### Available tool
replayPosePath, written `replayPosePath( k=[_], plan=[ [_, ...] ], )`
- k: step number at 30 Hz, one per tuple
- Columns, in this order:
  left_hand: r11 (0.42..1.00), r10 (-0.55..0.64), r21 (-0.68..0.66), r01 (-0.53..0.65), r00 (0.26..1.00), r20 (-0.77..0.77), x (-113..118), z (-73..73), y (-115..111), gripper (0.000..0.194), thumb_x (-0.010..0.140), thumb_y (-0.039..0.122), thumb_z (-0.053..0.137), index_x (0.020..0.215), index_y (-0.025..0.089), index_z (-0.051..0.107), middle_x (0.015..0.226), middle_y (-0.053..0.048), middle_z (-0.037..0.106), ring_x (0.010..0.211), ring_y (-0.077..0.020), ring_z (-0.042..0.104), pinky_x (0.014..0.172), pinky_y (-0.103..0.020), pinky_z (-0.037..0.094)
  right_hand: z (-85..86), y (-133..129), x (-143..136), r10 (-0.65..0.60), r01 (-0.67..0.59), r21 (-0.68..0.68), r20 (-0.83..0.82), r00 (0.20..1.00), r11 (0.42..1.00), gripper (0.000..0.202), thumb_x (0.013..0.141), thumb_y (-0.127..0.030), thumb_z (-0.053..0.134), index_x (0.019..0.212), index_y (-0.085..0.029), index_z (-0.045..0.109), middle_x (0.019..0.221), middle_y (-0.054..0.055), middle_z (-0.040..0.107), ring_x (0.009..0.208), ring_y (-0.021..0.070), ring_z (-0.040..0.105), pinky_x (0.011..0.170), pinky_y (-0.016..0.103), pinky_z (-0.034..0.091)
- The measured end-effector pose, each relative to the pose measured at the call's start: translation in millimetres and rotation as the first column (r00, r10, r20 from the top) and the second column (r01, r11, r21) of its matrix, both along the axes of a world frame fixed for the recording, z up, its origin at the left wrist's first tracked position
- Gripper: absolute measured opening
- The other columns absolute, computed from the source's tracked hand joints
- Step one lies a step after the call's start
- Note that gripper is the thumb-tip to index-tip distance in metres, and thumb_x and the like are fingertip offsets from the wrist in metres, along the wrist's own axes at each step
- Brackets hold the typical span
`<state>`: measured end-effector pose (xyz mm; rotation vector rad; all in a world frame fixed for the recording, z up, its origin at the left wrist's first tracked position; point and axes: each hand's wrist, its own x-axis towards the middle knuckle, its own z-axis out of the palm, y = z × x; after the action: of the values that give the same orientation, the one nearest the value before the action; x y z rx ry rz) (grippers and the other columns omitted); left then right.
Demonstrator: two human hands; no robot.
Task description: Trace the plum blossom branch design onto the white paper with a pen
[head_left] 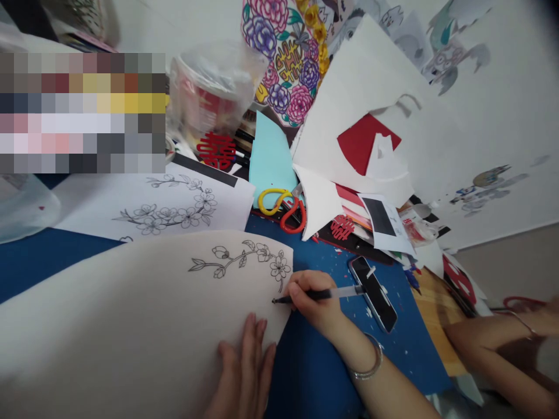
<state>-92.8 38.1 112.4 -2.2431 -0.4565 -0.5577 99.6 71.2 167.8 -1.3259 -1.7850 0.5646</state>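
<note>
Right hand [315, 302] grips a pen [321, 295], its tip on a sheet [131, 314] below a flower sketch [244, 261]; left hand [244, 372] lies open, flat on the sheet

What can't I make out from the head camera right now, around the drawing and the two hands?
- Pixelated block, head view: masked, whatever lies behind is unreadable.
- Pen tip: too small to tell whether it touches the sheet.
- Left hand: wrist cut off by the bottom edge.
- Right hand: its fingers cover the pen's grip.
- Phone: screen dark, nothing legible.
- Another person's arm: hand blurred and cut off by the right edge.
</note>
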Motion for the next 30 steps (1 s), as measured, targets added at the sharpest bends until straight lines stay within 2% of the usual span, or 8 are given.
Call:
replayPosePath(
  k=[3,7,12,15,22,27,30],
  plan=[
    [0.999,-0.036,0.0,0.036,0.998,-0.045,1.4,-2.5,-0.6,0.057,0.083,0.049,0.022,0.111,0.015,0.059,0.11,-0.01,0.07,0.101,-0.0302,0.066,0.072,-0.044,0.051,0.2,-0.5,0.8,0.006,-0.006,-0.023,-0.007,1.0,1.0,0.035,0.079,-0.017,0.048,0.052,-0.023,0.027,0.047,-0.003,0.049,0.04,0.0094,0.043,0.039,0.022,0.035],
    [1.0,0.009,0.003,-0.009,1.0,0.017,3.2,-4.1,-1.8,0.048,0.082,0.046,0.032,0.107,0.015,0.06,0.107,-0.01,0.071,0.102,-0.0325,0.066,0.072,-0.045,0.052,0.0,-0.8,1.0,0.011,-0.011,-0.007,-0.02,1.0,1.0,0.036,0.079,-0.016,0.048,0.051,-0.023,0.027,0.046,-0.003,0.048,0.039,0.0091,0.044,0.039,0.022,0.035],
    [1.0,0.001,0.007,-0.001,1.0,-0.015,3.9,-6.5,-2.5,0.052,0.084,0.045,0.024,0.107,0.016,0.059,0.11,-0.009,0.07,0.103,-0.0304,0.066,0.071,-0.045,0.053,-1.0,-1.4,1.7,0.008,-0.008,-0.012,-0.003,1.0,1.0,0.035,0.08,-0.017,0.048,0.052,-0.023,0.027,0.047,-0.003,0.048,0.041,0.0093,0.045,0.04,0.022,0.037],
    [1.0,-0.009,0.023,0.008,1.0,0.015,4.2,-6.0,-1.7,0.048,0.083,0.044,0.028,0.106,0.015,0.059,0.107,-0.009,0.071,0.101,-0.0301,0.066,0.072,-0.044,0.052,-0.6,-1.7,2.2,-0.003,0.004,-0.032,0.005,1.0,0.999,0.036,0.081,-0.021,0.048,0.051,-0.023,0.027,0.047,-0.002,0.049,0.042,0.0098,0.045,0.041,0.022,0.037],
    [0.999,-0.006,-0.031,0.007,1.0,0.028,4.2,-4.6,-1.8,0.044,0.082,0.042,0.03,0.101,0.016,0.06,0.107,-0.009,0.071,0.101,-0.0316,0.066,0.071,-0.045,0.052,0.1,-1.8,1.8,-0.006,0.006,-0.035,0.004,1.0,0.999,0.038,0.082,-0.022,0.048,0.051,-0.023,0.027,0.047,-0.002,0.05,0.041,0.0095,0.044,0.04,0.022,0.037],
    [0.998,-0.053,-0.022,0.051,0.997,-0.05,1.3,-0.6,0.3,0.055,0.082,0.047,0.021,0.106,0.016,0.059,0.109,-0.009,0.07,0.101,-0.0292,0.066,0.072,-0.044,0.05,0.6,-1.7,1.7,0.005,-0.004,-0.024,0.009,1.0,1.0,0.036,0.081,-0.02,0.048,0.052,-0.023,0.027,0.046,-0.003,0.048,0.041,0.0091,0.045,0.041,0.022,0.037],
    [1.0,-0.019,-0.014,0.02,1.0,0.022,0.7,0.1,0.3,0.052,0.082,0.047,0.025,0.103,0.016,0.061,0.107,-0.009,0.071,0.101,-0.0302,0.066,0.074,-0.045,0.049,0.6,-1.3,1.5,0.022,-0.022,-0.002,-0.02,1.0,1.0,0.036,0.081,-0.016,0.048,0.053,-0.023,0.026,0.048,-0.003,0.048,0.042,0.009,0.045,0.041,0.021,0.035]
  ],
)
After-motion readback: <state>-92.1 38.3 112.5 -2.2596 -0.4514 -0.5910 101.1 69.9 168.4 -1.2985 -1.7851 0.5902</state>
